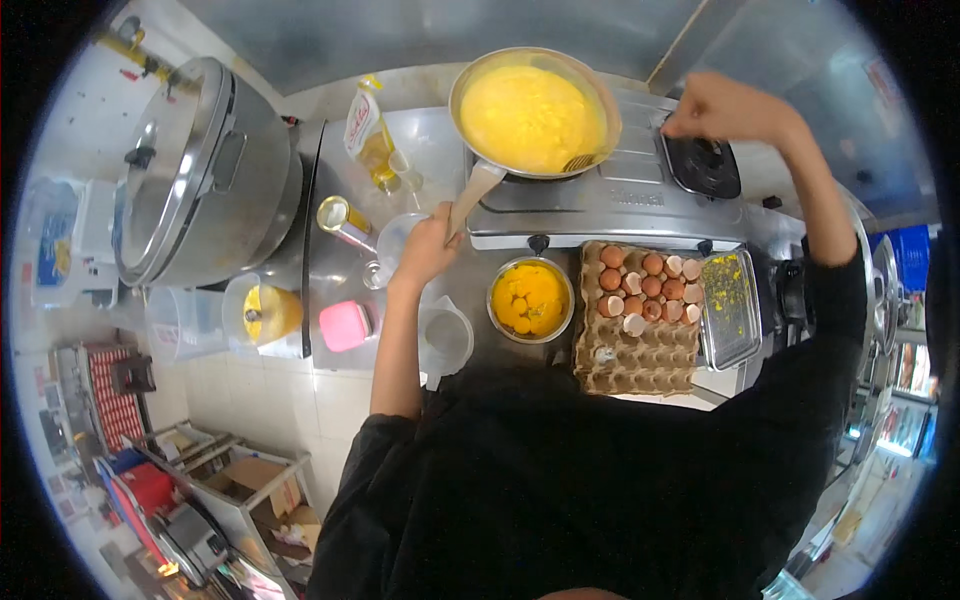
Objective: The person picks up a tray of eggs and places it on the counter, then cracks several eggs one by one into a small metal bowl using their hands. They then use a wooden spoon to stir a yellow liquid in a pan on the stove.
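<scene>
My left hand (429,251) is closed around the pale handle (477,196) of a frying pan (455,112). The pan sits over the left side of a gas stove (585,214), filled with yellow egg (532,112). A dark slotted turner head (580,162) lies in the egg near the front right rim. My right hand (712,111) is raised with curled fingers above the stove's right side, close to a black burner part (705,166); whether it grips anything is unclear. In front of the stove stand a metal bowl of cracked eggs (529,300) and a cardboard egg tray (637,352) with eggs and broken shells.
Left of the pan stand an oil pouch (371,135), an open can (343,217), a pink container (343,326) and a clear plastic jug (446,337). A large lidded pot (210,172) and a yellow-filled container (270,315) are farther left. A glass dish (731,311) adjoins the egg tray.
</scene>
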